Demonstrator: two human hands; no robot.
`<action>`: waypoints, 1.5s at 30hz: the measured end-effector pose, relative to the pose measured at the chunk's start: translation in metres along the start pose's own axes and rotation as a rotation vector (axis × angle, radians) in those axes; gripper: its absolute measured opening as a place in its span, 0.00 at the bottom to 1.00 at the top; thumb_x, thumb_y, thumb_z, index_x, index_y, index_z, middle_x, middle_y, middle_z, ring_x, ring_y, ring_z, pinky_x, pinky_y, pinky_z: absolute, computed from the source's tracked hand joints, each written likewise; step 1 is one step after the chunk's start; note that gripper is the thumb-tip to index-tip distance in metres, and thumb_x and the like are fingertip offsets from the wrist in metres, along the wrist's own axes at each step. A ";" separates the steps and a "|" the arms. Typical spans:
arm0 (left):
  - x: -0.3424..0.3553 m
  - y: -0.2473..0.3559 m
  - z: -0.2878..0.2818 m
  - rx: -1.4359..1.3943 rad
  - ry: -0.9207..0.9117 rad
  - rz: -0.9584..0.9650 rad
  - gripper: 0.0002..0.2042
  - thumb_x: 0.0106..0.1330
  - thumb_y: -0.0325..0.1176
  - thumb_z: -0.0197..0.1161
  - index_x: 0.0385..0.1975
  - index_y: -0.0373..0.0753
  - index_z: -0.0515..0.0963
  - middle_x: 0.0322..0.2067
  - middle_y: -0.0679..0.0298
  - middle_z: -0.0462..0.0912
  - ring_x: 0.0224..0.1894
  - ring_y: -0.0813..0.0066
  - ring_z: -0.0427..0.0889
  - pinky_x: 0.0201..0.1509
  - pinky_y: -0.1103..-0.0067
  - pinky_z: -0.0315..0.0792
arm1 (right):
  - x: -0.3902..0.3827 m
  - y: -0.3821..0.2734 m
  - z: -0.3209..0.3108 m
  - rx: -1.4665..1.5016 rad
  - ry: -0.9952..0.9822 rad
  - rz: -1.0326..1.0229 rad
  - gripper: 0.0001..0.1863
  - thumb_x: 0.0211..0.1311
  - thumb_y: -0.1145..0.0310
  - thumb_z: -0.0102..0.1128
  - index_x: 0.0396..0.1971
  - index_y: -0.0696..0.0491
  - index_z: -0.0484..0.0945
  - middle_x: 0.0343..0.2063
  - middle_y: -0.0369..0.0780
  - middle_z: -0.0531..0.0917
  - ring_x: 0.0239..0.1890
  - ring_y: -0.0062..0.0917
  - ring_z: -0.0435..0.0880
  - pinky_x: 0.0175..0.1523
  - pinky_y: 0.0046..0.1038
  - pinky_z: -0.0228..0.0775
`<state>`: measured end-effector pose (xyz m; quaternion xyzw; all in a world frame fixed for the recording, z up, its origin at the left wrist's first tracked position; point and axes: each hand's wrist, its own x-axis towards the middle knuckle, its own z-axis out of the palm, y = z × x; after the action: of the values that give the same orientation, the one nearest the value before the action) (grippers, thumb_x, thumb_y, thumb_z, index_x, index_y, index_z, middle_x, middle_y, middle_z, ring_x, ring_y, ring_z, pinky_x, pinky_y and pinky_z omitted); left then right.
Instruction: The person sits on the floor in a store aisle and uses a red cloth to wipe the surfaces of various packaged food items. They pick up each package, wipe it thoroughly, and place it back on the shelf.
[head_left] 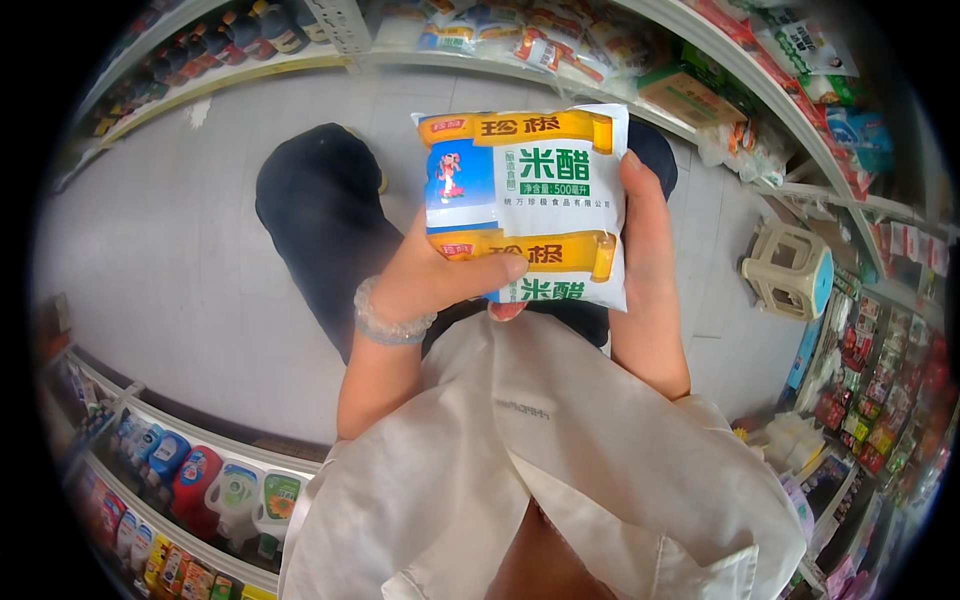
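Observation:
A plump plastic pouch [545, 200], white with yellow bands, a blue panel and green lettering, is held up above my lap, its printed face toward me. My left hand [445, 265] grips its lower left, with the thumb across the front and the other fingers mostly hidden behind it; a beaded bracelet is on that wrist. My right hand [640, 220] holds the right edge, thumb along the side, fingers behind the pouch. My dark-trousered legs are bent beneath.
A shelf of dark bottles [215, 45] runs along the top left, packaged bags [560, 50] top centre. A beige plastic stool [775, 265] stands right, near racks of small packets [870, 390]. Detergent bottles [230, 500] line the lower-left shelf. Grey floor [160, 250] shows between.

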<state>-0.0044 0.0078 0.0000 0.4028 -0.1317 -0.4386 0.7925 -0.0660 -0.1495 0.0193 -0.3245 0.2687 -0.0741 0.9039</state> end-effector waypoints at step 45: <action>-0.008 0.007 0.000 0.213 0.148 -0.054 0.14 0.56 0.34 0.49 0.38 0.32 0.70 0.25 0.64 0.76 0.19 0.82 0.72 0.19 0.89 0.64 | 0.006 0.005 -0.009 -0.291 -0.042 0.016 0.20 0.61 0.60 0.41 0.48 0.58 0.63 0.43 0.42 0.73 0.44 0.27 0.74 0.49 0.28 0.66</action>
<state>-0.0053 0.0165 0.0063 0.5194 -0.1078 -0.4124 0.7406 -0.0657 -0.1523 0.0071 -0.4514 0.2603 -0.0204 0.8533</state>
